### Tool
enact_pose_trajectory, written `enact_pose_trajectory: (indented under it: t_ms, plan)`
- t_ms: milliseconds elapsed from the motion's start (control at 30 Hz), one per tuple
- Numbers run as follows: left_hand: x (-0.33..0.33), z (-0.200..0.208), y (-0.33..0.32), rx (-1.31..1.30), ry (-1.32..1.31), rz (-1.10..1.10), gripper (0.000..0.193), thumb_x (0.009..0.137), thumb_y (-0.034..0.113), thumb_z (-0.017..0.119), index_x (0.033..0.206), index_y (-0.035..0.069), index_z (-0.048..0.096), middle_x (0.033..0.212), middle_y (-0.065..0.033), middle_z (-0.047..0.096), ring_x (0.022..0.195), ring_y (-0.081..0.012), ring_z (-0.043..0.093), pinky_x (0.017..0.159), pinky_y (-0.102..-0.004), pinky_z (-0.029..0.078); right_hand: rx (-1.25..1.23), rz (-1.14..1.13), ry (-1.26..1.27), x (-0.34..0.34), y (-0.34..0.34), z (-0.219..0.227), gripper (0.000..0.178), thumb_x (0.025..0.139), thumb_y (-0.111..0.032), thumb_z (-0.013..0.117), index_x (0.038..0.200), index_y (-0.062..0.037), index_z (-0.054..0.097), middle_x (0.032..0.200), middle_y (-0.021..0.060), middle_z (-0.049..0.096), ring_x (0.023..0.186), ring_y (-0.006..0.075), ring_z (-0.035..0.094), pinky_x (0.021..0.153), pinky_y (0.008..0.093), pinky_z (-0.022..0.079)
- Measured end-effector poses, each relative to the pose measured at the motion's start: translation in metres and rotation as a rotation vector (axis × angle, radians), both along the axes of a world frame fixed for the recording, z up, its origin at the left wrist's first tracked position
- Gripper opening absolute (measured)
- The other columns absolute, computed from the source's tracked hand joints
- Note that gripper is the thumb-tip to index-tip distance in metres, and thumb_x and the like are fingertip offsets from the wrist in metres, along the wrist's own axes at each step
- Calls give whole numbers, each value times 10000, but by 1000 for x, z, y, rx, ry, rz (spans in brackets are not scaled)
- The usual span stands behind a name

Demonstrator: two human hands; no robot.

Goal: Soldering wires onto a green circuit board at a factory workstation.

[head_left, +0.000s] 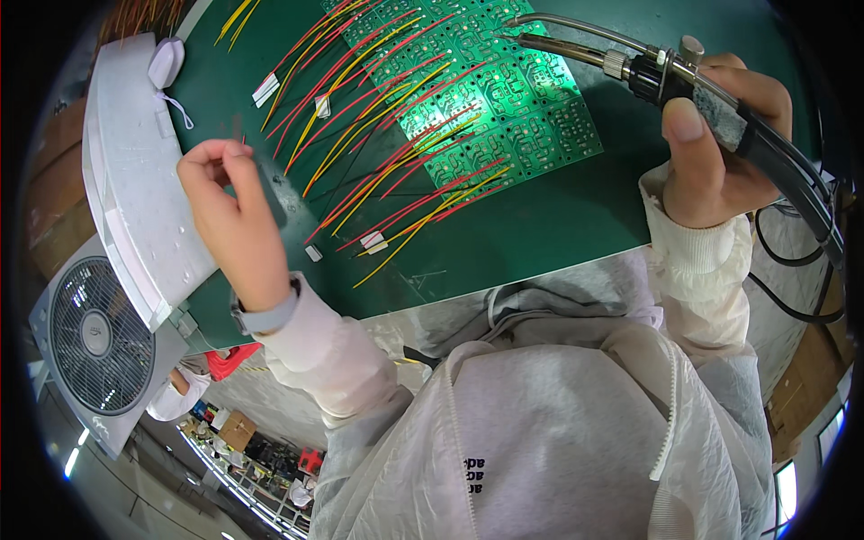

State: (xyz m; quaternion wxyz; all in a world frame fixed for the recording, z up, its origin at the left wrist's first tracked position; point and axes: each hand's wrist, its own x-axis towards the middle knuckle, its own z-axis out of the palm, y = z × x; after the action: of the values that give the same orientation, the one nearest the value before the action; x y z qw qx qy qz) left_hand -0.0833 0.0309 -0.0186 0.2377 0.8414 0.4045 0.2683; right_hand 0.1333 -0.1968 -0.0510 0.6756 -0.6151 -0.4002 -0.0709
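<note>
My right hand (720,144) grips a soldering iron (648,79) with a thin metal solder-feed tube (594,31) fixed alongside it. Its tip points left, over the upper part of a green circuit board panel (549,135). Red and yellow wires (396,162) run in rows from the panel toward the lower left. Left of their loose ends is my left hand (229,207), above the green mat, with thumb and forefinger pinched together. A tiny reddish bit shows at those fingertips, too small to name.
Small white connectors (313,253) sit at some wire ends. A white curved guard (144,189) with a pale tag on a loop (166,63) borders the mat (504,243) on the left. Beyond it stands a grey box fan (94,333). Black cables (801,315) hang at the right.
</note>
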Motion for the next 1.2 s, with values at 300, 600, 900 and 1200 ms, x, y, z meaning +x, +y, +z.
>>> enact_pose_trajectory:
  t_ms: [300,600,900,1200]
  plan:
    - [57,1,-88,171,-27,-382,192,769,-31,652,936,61,629,842,-84,587,748,-251,585,666,-332,463,10,-45,-43,3,-2,1,325,712,-168,745,884,36,559,616,79,548,546,126,480,624,255,431]
    - [66,-9,-92,227,16,-400,216,684,-37,697,850,76,616,820,-50,558,718,-225,558,639,-333,425,16,-76,-2,-1,-2,3,310,692,-138,725,883,40,558,572,63,523,535,127,470,569,242,401]
    - [68,-11,-104,98,-56,-381,176,708,-53,696,839,39,621,817,-51,583,686,-177,567,632,-283,445,10,-3,-1,-2,-13,2,313,694,-135,706,876,44,524,610,92,528,542,123,442,539,237,372]
    - [69,-18,-107,29,-81,-336,219,677,-82,686,838,44,606,809,-53,562,670,-183,558,585,-289,456,-47,74,62,-4,-34,-2,338,705,-164,704,858,49,491,706,157,551,555,138,439,533,259,389]
